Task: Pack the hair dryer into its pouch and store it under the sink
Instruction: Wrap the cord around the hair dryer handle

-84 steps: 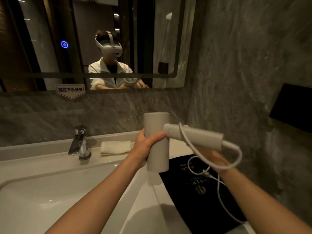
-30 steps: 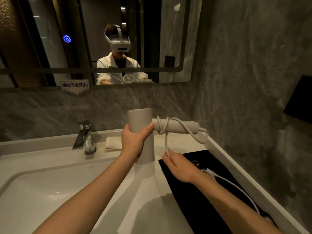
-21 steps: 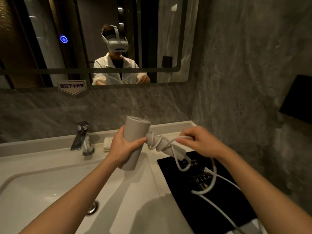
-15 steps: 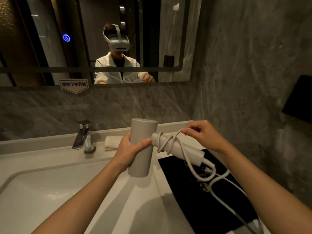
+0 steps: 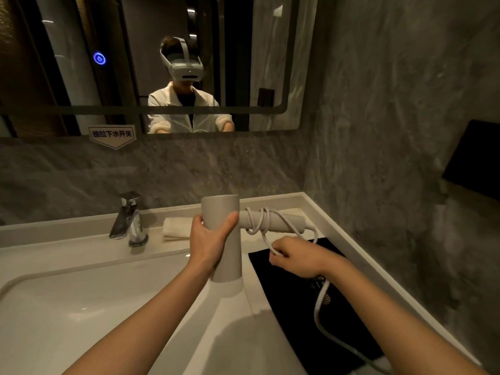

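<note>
Left of frame: a white sink basin (image 5: 67, 307) is occupying the lower left, set in a white countertop (image 5: 81, 239) that is running along a grey stone wall (image 5: 189, 171). A chrome faucet (image 5: 129, 220) is standing behind the basin, with a folded white towel (image 5: 176, 228) lying just to its right. Upper left to centre: a mirror (image 5: 67, 63) is reflecting a person in a headset, and a small sign (image 5: 112, 135) is hanging at its lower edge. Centre: the left hand (image 5: 208, 239) is wrapping closed around the upright barrel of the hair dryer (image 5: 226, 239), which is being held above the counter. Right of centre: the cord (image 5: 261, 220) is lying coiled around the handle, and the right hand (image 5: 297, 259) is pinching a loop of it. Lower right: the black pouch (image 5: 311, 307) is lying flat on the counter beneath the right forearm, against the side wall.
</note>
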